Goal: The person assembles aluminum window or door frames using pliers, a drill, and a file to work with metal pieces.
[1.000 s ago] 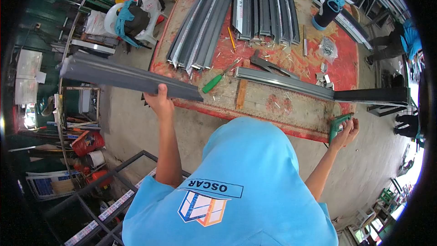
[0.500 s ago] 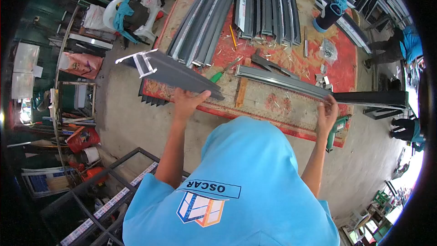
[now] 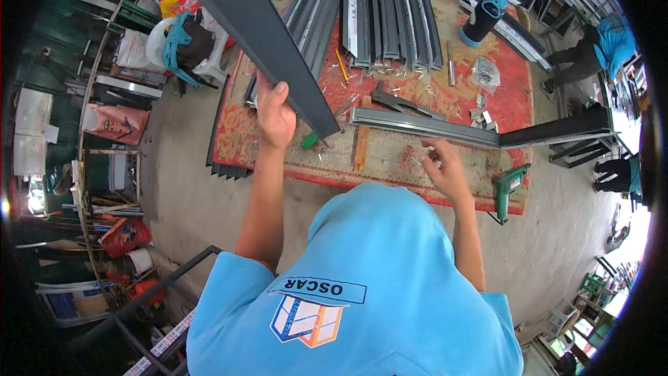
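Observation:
My left hand [image 3: 275,120] grips a long dark metal profile [image 3: 261,28], which rises toward the upper left, its lower end over the table. Below that end shows the green handle of a tool [image 3: 309,141]. My right hand [image 3: 443,167] is above the table's near side, fingers curled, with nothing visible in them. Just beyond it, a joined dark frame piece [image 3: 431,128] lies across the table and extends past the right edge. A dark clamp-like tool [image 3: 400,102] rests behind this piece, and a wooden strip [image 3: 362,145] is under its left end.
The red table [image 3: 236,132] carries stacked profiles [image 3: 393,21], a pencil [image 3: 342,66], a dark bottle [image 3: 483,19], a bag of small parts [image 3: 485,73] and a green drill [image 3: 510,191]. Another person [image 3: 602,49] stands at the right. A white chair [image 3: 161,38] is at the left.
The profile in my left hand has swung upright toward the upper left, and its light end piece has left view. My right hand has moved left, away from the frame piece's joint.

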A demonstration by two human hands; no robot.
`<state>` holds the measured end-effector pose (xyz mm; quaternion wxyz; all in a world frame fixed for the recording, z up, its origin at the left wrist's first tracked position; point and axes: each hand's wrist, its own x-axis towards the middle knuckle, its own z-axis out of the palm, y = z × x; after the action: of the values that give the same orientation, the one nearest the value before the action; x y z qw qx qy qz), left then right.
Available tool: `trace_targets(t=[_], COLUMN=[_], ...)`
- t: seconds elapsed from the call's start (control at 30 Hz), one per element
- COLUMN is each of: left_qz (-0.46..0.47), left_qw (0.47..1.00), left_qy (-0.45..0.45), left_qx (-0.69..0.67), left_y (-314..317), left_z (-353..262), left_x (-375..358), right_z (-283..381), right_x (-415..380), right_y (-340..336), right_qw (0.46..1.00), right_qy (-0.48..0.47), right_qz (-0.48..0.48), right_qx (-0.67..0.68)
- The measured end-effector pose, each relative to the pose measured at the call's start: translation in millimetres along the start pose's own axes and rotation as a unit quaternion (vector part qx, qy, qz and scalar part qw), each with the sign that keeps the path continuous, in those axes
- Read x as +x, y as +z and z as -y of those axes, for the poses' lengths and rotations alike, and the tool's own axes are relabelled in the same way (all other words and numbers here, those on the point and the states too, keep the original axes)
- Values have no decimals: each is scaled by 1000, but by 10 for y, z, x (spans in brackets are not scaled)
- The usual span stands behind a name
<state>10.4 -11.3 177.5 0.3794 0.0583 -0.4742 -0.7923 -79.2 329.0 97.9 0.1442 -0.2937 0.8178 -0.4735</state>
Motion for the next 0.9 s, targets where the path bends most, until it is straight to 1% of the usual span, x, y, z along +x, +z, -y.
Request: trace_targets(t=[0.07,0.1,0.17,0.2,0.23,0.27,0.3,0.33,0.37,0.4,0.43,0.47,0.5,0.53,0.57,0.6,0.63,0.67,0.7,0.73,0.77,0.83,0.87,0.9], left_qz=[64,68,52,54,52,50,40,44,85,123,112,114,200,282,281,337,391,389,423,454,454,474,475,505], left_qw=[996,996,994,994,997,998,998,998,982,947,914,914,852,771,771,713,648,648,577,500,499,525,524,497], left_qy=[8,6,30,29,6,-19,-26,-27,-99,-169,-185,-185,-208,-228,-228,-243,-256,-257,-276,-292,-292,-170,-169,-100], left_qx=[53,53,90,89,53,17,32,32,138,242,343,343,438,523,524,565,601,602,642,677,678,686,686,699], left_y=[-21,-30,-53,-74,-91,-86,60,43,-31,-126,-328,-182,64,207,215,203,194,196,200,209,226,307,400,531], left_z=[-45,-39,-8,-3,0,3,-45,-59,-83,-86,50,-23,-168,-240,-208,-165,-137,-126,-113,-107,-121,-174,-204,-256], left_x=[74,109,153,162,170,177,175,172,181,207,222,223,193,173,172,168,165,173,191,204,195,178,203,226], right_z=[-2,1,11,-9,-44,-69,-81,-93,-96,18,247,446,572,681,768,843,907,943,928,892,839,708,625,571], right_x=[-21,-27,-44,-34,12,65,130,230,311,375,443,486,503,513,527,541,552,566,603,641,681,765,802,839], right_y=[26,19,-8,-9,-9,-17,-45,-90,-134,-177,-222,-255,-271,-278,-277,-270,-260,-246,-221,-180,-125,-14,50,110], right_qw=[1000,1000,999,999,995,980,980,979,977,977,981,983,983,977,967,967,963,957,966,966,975,985,986,977], right_qy=[-1,0,24,25,-48,-120,-117,-127,-138,-138,-145,-153,-152,-190,-228,-228,-250,-271,-250,-250,-220,-147,-146,-125], right_qz=[8,4,42,39,7,-26,-30,-10,9,6,-19,-43,-43,-75,-107,-106,-103,-100,-60,-60,-12,81,79,171], right_qx=[0,0,-8,-8,-83,-157,-156,-160,-163,-163,-126,-88,-88,-62,-37,-35,-22,-10,-4,-3,6,26,26,36])
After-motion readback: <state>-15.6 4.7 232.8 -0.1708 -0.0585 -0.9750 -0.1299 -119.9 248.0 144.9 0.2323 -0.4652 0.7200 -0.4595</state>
